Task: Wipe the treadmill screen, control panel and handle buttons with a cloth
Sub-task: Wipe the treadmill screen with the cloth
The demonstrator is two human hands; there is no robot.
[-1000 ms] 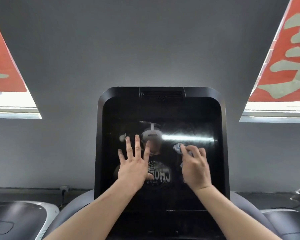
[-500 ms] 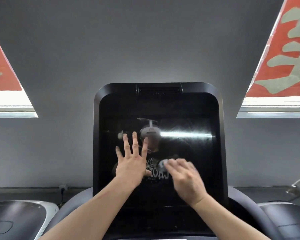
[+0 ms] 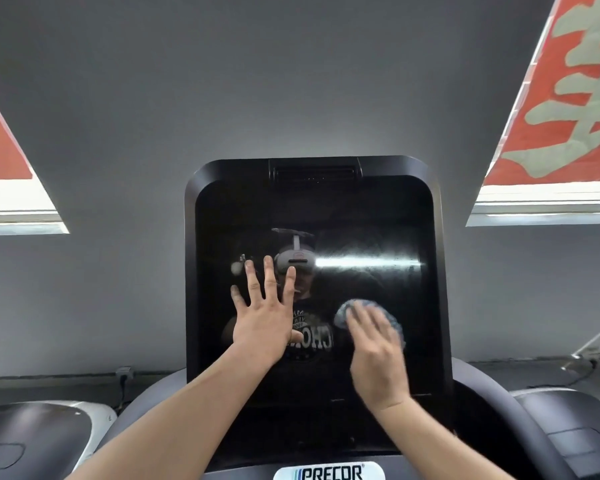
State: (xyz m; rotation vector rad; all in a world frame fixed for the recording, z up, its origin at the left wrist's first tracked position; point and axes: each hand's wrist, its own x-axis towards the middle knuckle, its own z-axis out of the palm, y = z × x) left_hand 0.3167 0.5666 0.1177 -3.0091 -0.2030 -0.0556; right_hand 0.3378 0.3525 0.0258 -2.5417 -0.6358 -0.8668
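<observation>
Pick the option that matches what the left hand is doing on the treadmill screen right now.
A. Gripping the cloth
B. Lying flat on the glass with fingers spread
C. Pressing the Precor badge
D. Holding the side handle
B: the left hand lies flat on the treadmill screen, fingers spread, while the right hand presses the cloth on the glass.

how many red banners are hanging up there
2. One red banner hangs at the upper left, cut off by the frame edge; the other red banner hangs at the upper right. More may lie outside the view.
</observation>
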